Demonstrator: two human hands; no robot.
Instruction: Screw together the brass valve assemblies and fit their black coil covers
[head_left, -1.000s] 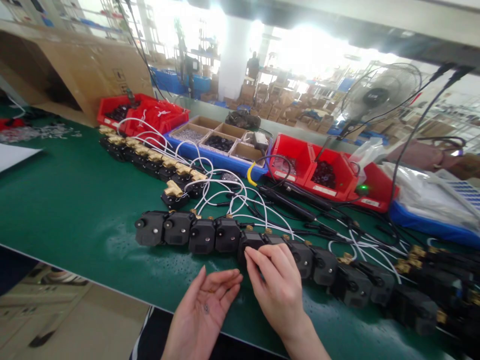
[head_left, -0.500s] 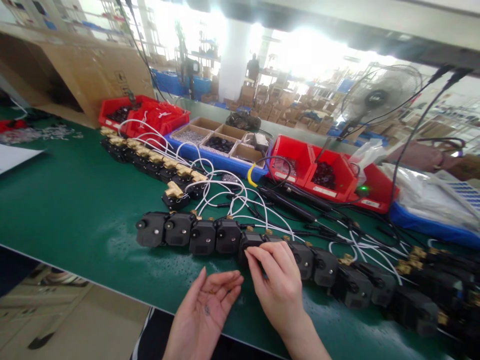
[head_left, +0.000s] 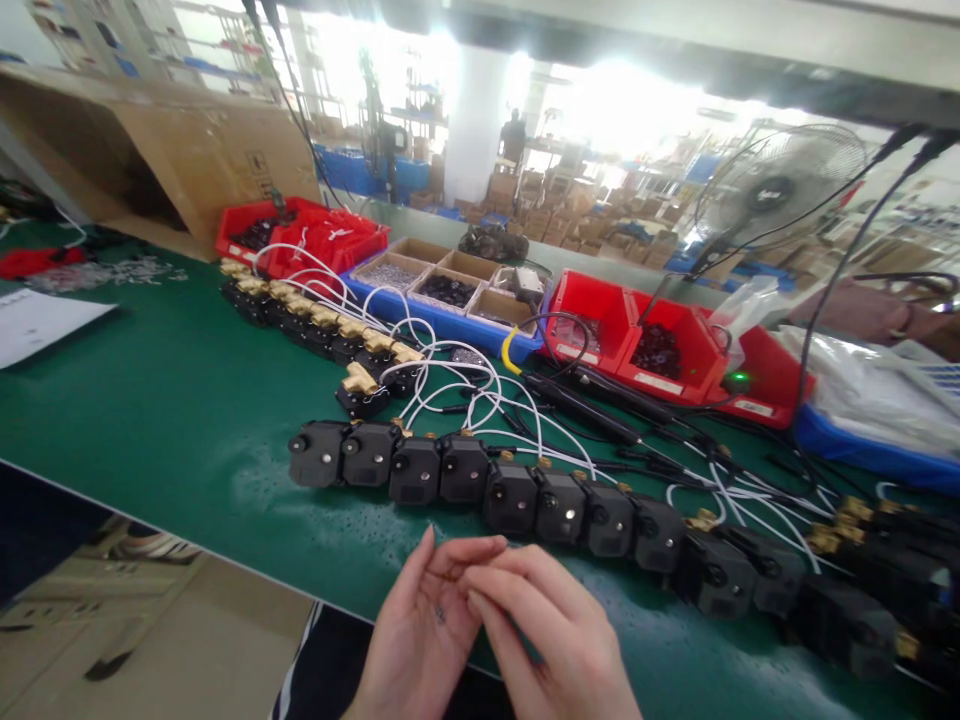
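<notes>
Two hands meet at the desk's near edge, just in front of a row of black valve units.

L hand [head_left: 420, 640] is palm-up, cupped open, w/ small dark bits [head_left: 439, 612] resting on the palm. R hand [head_left: 547, 630] has fingertips [head_left: 474, 603] curled in over that palm, touching it; can't tell if anything's pinched. Black valve units [head_left: 510, 497] w/ brass fittings lie side by side on the green desk [head_left: 150, 420], near the hands, not touching. White wires [head_left: 450, 390] loop behind; red bins [head_left: 637, 345] farther back.

Blown-out backlight behind; edges warped, perhaps slightly blurred.
</notes>
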